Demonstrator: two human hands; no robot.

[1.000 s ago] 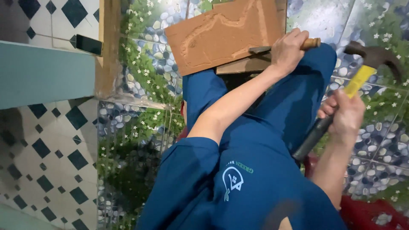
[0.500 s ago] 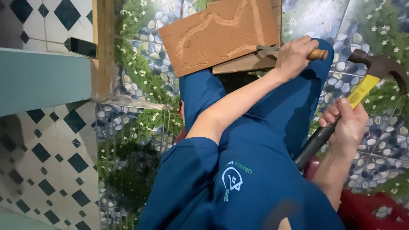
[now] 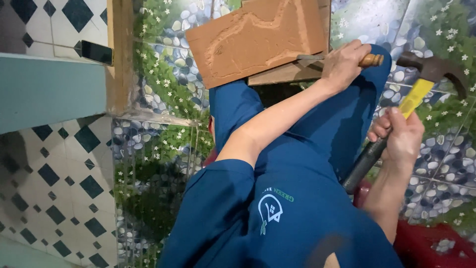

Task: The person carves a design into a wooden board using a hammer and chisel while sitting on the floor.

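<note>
- The left hand (image 3: 344, 62) has its fingers wrapped tight round a wooden-handled chisel (image 3: 317, 58), its blade on the carved wooden board (image 3: 258, 37) just beyond them.
- The right hand (image 3: 401, 136) grips a claw hammer (image 3: 421, 87) mid-handle; it looks head-heavy and is likely steadier held lower.
- The board looks stiff and may chip.

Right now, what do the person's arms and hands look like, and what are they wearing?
Both arms are bare below short, dark blue sleeves. The left hand and right hand have no gloves, and no rings or watch show. The blue shirt has a small white and green house-shaped logo on the chest. The trousers are the same blue.
</note>
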